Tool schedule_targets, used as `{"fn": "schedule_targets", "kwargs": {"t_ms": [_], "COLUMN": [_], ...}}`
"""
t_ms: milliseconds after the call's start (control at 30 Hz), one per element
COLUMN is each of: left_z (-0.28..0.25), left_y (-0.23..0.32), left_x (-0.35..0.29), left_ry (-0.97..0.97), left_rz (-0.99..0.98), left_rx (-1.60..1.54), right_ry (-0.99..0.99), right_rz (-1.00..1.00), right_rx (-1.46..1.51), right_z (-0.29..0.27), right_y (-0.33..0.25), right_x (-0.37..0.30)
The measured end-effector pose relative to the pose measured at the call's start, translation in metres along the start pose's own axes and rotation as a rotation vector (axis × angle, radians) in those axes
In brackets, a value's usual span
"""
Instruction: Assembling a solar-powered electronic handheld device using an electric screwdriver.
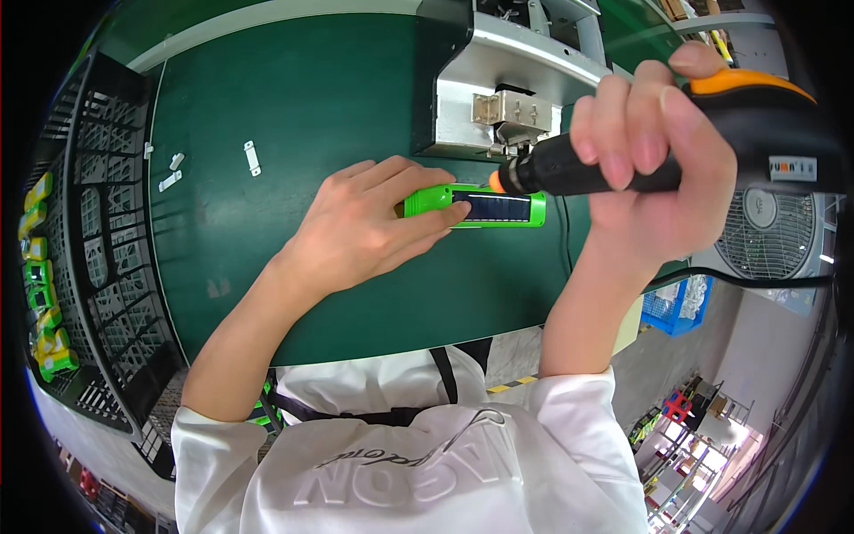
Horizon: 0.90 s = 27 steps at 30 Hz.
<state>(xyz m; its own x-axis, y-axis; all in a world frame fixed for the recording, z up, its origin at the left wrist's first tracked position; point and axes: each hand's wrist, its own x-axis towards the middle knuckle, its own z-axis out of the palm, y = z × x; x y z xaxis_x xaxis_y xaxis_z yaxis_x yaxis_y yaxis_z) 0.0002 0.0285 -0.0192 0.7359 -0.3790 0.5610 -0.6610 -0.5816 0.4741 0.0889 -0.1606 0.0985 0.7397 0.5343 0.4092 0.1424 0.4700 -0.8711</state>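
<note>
My left hand point(360, 222) is closed around the left end of a bright green case with a dark solar panel point(498, 206), pressing it to the green tabletop. Its thumb lies over the panel's edge. In my right hand point(663, 147) is a black electric screwdriver point(569, 167) with an orange back end, its body held nearly level. The orange tip point(495, 182) meets the upper edge of the green case near its middle. The bit's very end is too small to make out.
A metal fixture point(511, 111) stands at the back of the green table point(267, 311). Small white brackets point(253, 158) lie at the left. Beyond the left edge is a black crate point(107, 240) with green and yellow pieces by it. A fan point(761, 231) and a blue basket point(676, 307) are at the right.
</note>
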Motion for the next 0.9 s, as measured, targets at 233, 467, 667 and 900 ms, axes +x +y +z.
{"fn": "schedule_targets", "kwargs": {"t_ms": [233, 467, 667, 900], "left_z": [-0.001, -0.002, 0.000, -0.003], "left_y": [0.001, 0.000, -0.001, -0.001], "left_x": [0.002, 0.001, 0.001, 0.002], "left_ry": [-0.032, -0.019, -0.010, 0.010], "left_rz": [-0.025, -0.015, -0.014, 0.011], "left_rx": [0.007, -0.025, -0.018, -0.026], "right_ry": [0.028, 0.067, 0.076, 0.093], "right_rz": [-0.036, -0.054, -0.069, -0.072], "right_rx": [-0.029, -0.024, -0.067, -0.242], "right_z": [0.010, 0.012, 0.013, 0.023], "right_y": [0.019, 0.024, 0.031, 0.034], "right_x": [-0.010, -0.012, -0.013, -0.018]}}
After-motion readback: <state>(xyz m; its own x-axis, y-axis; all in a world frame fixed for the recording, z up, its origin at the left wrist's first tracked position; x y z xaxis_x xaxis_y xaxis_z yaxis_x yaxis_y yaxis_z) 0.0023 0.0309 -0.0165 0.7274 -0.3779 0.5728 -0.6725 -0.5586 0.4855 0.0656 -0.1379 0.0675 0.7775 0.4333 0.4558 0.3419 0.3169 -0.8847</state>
